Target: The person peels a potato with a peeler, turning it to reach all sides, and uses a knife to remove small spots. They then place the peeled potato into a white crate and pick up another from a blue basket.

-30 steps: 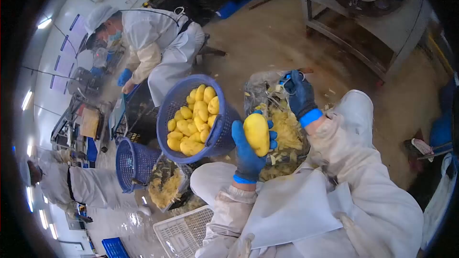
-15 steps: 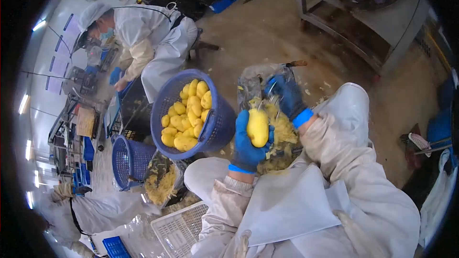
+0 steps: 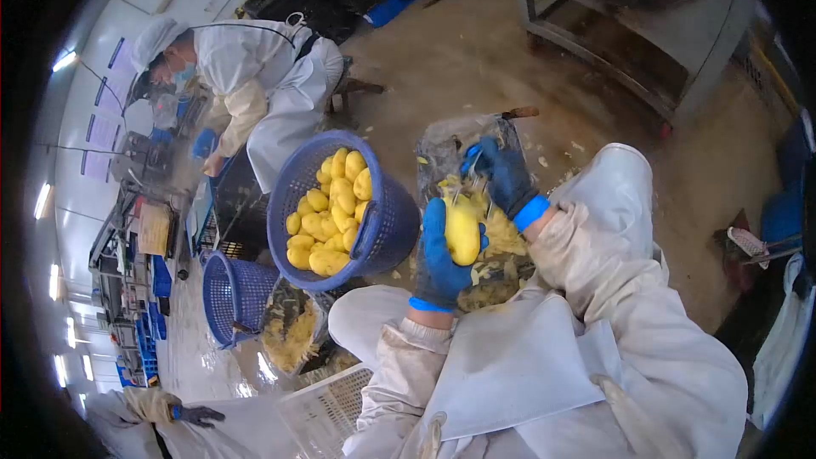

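My left hand point(image 3: 439, 263), in a blue glove, is wrapped round a peeled yellow potato point(image 3: 462, 233). Just to the right, my right hand point(image 3: 503, 177), also gloved in blue, is closed round a peeler point(image 3: 478, 189) whose metal part is near the top of the potato; its outline is blurred. Beneath both hands lie yellow peelings point(image 3: 501, 242) in a container lined with clear plastic point(image 3: 435, 149). Left of my hands, a blue-purple basket point(image 3: 387, 229) holds several peeled potatoes point(image 3: 327, 221).
A co-worker in white point(image 3: 255, 59) sits bent forward at upper left; another person's gloved hand point(image 3: 200, 415) shows at lower left. A second blue basket point(image 3: 238, 293), a tub with peelings point(image 3: 293, 336) and a white crate point(image 3: 327, 408) stand left. A metal machine frame point(image 3: 612, 59) stands upper right.
My right hand has moved slightly down and left, nearer the potato. The potato is tilted a little differently in my left hand. The person at lower left has shifted, and a dark-gloved hand now shows.
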### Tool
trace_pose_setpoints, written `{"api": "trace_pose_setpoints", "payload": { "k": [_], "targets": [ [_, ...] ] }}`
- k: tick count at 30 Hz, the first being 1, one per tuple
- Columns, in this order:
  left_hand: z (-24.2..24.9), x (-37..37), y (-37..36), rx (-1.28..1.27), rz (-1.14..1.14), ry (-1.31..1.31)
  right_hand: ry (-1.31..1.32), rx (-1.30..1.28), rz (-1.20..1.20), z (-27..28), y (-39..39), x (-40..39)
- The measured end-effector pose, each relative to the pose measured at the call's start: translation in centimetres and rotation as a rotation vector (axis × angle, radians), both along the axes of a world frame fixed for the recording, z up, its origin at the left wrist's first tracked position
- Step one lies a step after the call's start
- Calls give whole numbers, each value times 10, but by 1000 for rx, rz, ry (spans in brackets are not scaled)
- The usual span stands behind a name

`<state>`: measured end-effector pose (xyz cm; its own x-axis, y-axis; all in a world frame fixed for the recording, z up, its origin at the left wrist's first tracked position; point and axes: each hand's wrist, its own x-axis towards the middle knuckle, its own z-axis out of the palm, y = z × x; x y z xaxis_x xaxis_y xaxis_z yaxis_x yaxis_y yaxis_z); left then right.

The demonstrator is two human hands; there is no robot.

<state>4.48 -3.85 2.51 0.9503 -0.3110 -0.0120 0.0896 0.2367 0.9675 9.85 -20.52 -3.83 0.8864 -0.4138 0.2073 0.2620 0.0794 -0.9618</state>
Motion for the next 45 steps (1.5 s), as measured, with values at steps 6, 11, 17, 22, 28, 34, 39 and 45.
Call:
{"api": "trace_pose_setpoints", "payload": {
  "k": [6,11,17,22,28,34,39,45],
  "targets": [
    [-16,0,-1,-404,-64,332,24,185,117,24,13,-19],
    [5,3,-6,-512,70,691,-58,347,4,-23,-28,9],
    [-4,-5,-15,312,99,-434,-92,-147,18,-10,-25,0],
    [-3,6,-9,-462,-74,714,-77,180,115,5,1,-7],
    [13,0,-13,-430,-19,802,-76,401,72,15,-9,2],
    [8,-8,-13,-163,-118,425,-223,780,177,-11,-33,22],
    [12,-11,-18,-37,-40,223,-109,345,116,-19,-6,20],
    [-3,-2,-3,485,-18,-523,8,434,232,32,4,-9]
  ]
}}
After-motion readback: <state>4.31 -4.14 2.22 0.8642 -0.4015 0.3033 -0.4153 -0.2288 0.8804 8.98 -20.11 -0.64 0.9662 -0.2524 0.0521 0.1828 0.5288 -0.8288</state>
